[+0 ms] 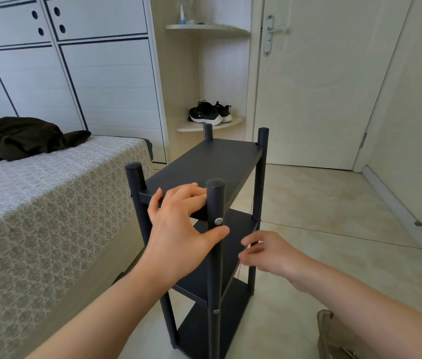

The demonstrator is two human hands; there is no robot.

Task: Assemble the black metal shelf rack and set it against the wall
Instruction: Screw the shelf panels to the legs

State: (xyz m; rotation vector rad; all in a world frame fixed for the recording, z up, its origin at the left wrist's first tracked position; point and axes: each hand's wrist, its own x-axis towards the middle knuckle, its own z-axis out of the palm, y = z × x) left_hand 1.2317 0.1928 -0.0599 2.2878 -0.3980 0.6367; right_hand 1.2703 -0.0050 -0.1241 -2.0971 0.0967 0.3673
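Atop the upright black rack (204, 161), left hand (178, 229).

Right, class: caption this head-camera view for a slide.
Left hand rests on the top tier of the black shelf rack beside the bed; right hand hovers alongside.

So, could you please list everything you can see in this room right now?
black metal shelf rack: one, black, upright, centre
bed with patterned grey cover: one, grey-beige, left of rack
crumpled dark garment: one, dark green-black, on the bed
cream corner shelves: two, nook behind the rack
black sneakers with white soles: one pair, lower corner shelf
white bottle with blue base: one, upper corner shelf
cream door with silver handle: one, right of nook
white panelled wardrobe: one, dark trim, behind the bed
left hand: one, resting on the rack's top shelf edge
right hand: one, blurred, beside the rack, holding nothing
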